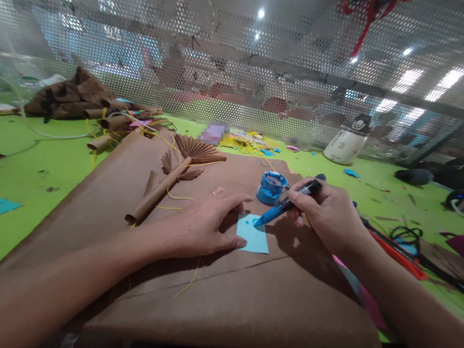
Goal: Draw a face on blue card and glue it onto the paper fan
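A black marker (284, 204) with a blue-coated front end is pinched in my right hand (328, 209), its tip touching a small light-blue paper (253, 241). Wet-looking blue marks show on that paper near the tip. My left hand (207, 220) rests open beside it, thumb on the paper's lower left edge and forefinger near its top. Just behind stands an open jar of blue paint (270, 192), smeared on its wall. Brown paper (236, 310) lies beneath everything. A rolled brown paper tube with pleated fans (191, 151) lies beyond my left hand.
More brown paper rolls (112, 120) with yellow string are piled at the back left of the green table (53, 174). A white bottle (346, 143) stands at the back right. Cables and a red-handled tool (401, 256) lie at right. A perforated metal screen (232, 76) borders the far side.
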Demonstrator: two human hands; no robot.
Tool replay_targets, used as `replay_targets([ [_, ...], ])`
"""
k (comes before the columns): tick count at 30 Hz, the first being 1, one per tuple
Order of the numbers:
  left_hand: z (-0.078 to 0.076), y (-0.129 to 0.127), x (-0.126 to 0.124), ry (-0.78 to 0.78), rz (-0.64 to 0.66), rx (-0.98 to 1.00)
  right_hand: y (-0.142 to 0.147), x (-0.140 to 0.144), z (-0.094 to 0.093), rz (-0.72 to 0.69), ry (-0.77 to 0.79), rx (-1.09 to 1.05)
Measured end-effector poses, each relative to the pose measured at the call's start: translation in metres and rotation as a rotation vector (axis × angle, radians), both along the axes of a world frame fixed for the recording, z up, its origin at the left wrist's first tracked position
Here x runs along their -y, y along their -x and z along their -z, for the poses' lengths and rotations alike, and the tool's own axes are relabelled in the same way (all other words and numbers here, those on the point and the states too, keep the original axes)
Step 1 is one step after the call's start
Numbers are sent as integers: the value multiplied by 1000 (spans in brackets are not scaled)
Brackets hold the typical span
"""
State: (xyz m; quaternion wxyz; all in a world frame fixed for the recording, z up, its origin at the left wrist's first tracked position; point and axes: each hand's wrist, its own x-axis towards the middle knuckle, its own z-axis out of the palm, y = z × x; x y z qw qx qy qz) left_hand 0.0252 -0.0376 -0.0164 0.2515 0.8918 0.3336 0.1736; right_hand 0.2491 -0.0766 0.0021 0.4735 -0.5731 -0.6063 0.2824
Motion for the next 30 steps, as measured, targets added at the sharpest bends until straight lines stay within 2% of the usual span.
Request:
replay_targets([
  [6,0,0,-1,-20,6,2,1,0,0,50,-10,-45],
  [17,1,0,0,-18,-1,-18,2,-2,1,-11,-16,-20],
  [30,2,1,-1,-15,7,-15,1,-1,1,35,-21,-43],
])
